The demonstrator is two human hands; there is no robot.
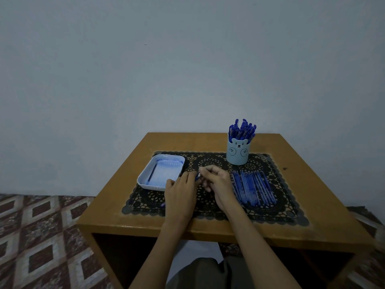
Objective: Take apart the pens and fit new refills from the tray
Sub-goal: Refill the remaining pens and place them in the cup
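Over the middle of the black lace mat (281, 213), my left hand (180, 190) and my right hand (218, 183) meet around one blue pen (198, 177). Only a short bit of it shows between the fingers. My left hand grips the blue barrel end. My right hand pinches the pale tip end with curled fingers. A white tray (145, 181) with several pale refills lies just left of my left hand. A row of several blue pens (253, 187) lies on the mat right of my right hand.
A light-blue bear-faced cup (238, 152) full of blue pens stands at the back right of the mat. The small wooden table (116, 205) stands against a plain wall, patterned floor to its left. A small blue piece (163, 204) peeks out by my left wrist.
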